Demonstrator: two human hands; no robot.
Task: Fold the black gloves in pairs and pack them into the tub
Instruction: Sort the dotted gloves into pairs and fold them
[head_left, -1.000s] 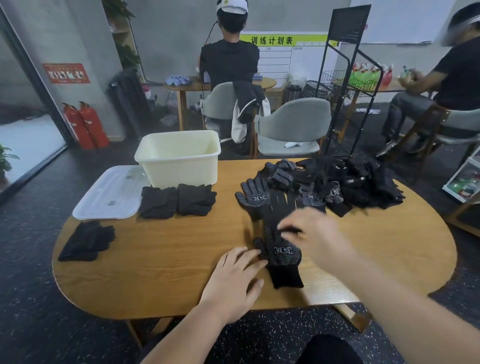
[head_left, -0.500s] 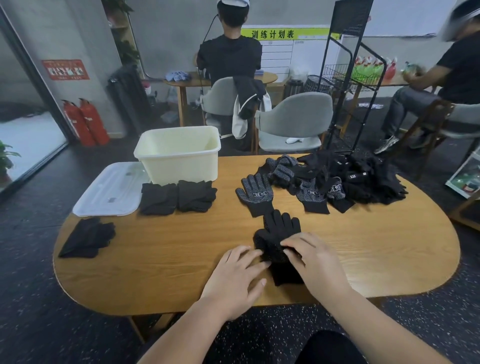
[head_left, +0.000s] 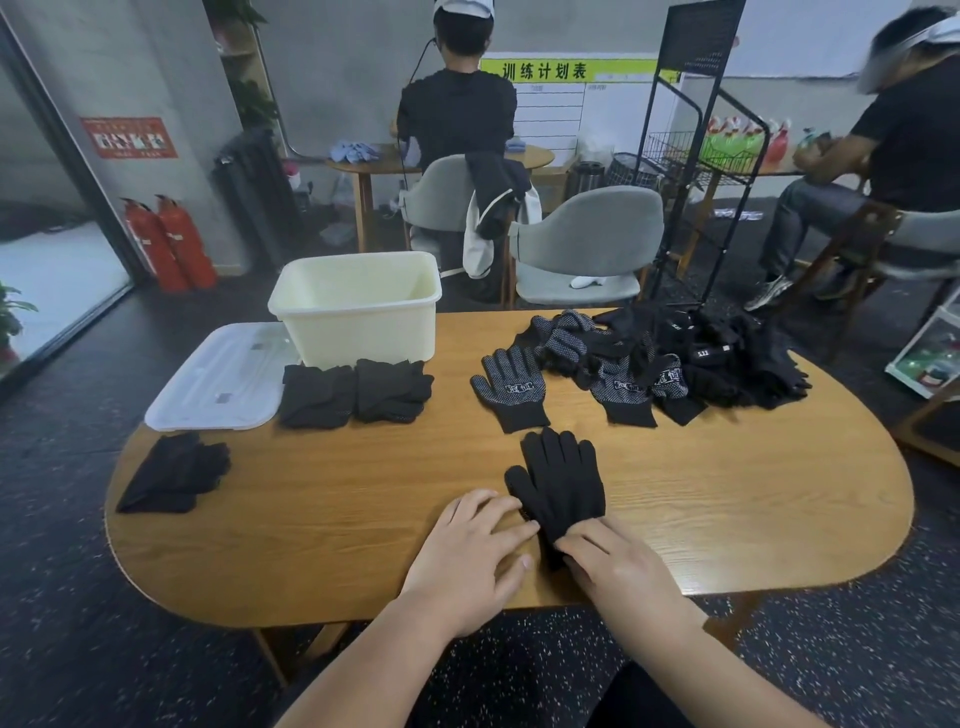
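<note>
While the left hand (head_left: 472, 556) lies flat on the wooden table (head_left: 337, 499) with its fingers spread and straight, gripping nothing, its fingertips just meet the left edge of the black glove (head_left: 558, 483) spread out at the near edge. That glove lies back up, its fingers pointing away from the person and its cuff towards them. The right hand (head_left: 618, 566) rests on the cuff end with fingers stretched across the fabric, pressing rather than clutching; its thumb is hidden, so whether it pinches underneath cannot be told. Beyond the glove, a dotted glove (head_left: 511, 387) lies palm up, apart from it, and to its right is the loose heap of black gloves (head_left: 691, 358). The cream tub (head_left: 363, 338) stands at the far left of the table, well apart from both hands. Two folded pairs (head_left: 317, 395) (head_left: 392, 389) lie side by side just in front of it, its white lid (head_left: 218, 379) lies beside it, and a third folded bundle (head_left: 174, 473) sits near the table's left end.
</note>
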